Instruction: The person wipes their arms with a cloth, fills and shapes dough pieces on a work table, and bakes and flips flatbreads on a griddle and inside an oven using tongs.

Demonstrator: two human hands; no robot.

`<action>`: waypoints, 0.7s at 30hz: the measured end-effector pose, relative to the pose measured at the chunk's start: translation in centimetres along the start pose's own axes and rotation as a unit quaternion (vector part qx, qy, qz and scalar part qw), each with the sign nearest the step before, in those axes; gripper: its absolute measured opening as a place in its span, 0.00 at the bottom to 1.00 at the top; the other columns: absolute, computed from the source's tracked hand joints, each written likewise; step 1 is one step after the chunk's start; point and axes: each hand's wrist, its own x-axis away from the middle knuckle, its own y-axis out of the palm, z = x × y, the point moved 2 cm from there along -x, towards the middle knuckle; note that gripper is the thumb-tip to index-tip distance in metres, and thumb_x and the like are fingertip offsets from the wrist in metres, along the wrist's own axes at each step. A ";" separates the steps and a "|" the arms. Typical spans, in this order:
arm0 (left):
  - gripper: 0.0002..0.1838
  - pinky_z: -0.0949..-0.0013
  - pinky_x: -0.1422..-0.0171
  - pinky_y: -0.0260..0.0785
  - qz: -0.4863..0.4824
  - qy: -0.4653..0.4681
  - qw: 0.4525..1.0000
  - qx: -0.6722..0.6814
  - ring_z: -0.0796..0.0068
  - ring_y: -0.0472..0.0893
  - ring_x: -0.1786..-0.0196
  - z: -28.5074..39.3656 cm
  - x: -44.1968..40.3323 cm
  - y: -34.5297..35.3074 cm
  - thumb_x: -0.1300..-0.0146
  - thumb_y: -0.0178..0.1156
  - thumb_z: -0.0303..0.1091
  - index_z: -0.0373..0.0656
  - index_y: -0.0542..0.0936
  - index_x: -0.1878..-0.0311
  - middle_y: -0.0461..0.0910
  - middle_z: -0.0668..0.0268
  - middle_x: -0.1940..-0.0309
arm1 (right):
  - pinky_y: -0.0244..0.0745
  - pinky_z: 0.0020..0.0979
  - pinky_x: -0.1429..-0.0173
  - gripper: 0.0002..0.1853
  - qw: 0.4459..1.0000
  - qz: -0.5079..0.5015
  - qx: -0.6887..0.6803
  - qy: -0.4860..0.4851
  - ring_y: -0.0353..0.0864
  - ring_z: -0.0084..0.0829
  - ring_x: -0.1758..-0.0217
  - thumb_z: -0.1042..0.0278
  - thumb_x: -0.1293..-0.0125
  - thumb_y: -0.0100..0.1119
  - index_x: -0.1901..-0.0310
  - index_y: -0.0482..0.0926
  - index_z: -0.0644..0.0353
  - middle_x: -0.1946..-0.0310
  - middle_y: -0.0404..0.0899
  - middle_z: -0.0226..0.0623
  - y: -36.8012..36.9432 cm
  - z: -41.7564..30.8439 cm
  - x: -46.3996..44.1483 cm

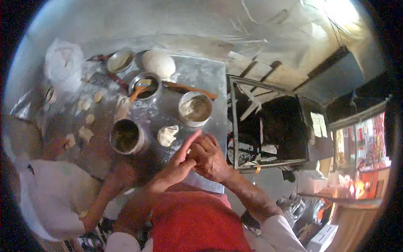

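My left hand [181, 164] and my right hand [210, 157] are pressed together above the front right of the metal table [212, 75]. The right fingers are curled over the left palm; whatever they may enclose is hidden. A lump of dough [168, 135] lies just left of and beyond my hands. Behind them stands a round metal bowl [195, 109] with pale, floury contents. A dark-filled pot [126, 136] is further left.
A co-worker [58, 189] in a white shirt works at the left, near small dough pieces [86, 134]. At the back are a large dough ball [158, 64], a pot with a wooden spoon [145, 86] and a plastic bag [64, 65]. A metal-framed opening [268, 126] lies to the right.
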 end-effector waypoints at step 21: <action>0.24 0.62 0.36 0.69 0.052 -0.158 0.882 0.442 0.71 0.76 0.40 3.9 -2.0 8.0 0.27 0.48 0.51 0.50 0.72 0.36 0.76 0.71 0.42 | 0.71 0.40 0.40 0.12 0.917 0.287 -0.203 0.189 0.75 0.48 0.47 0.63 0.31 0.57 0.53 0.76 0.64 0.53 0.77 0.45 -5.5 0.2 3.7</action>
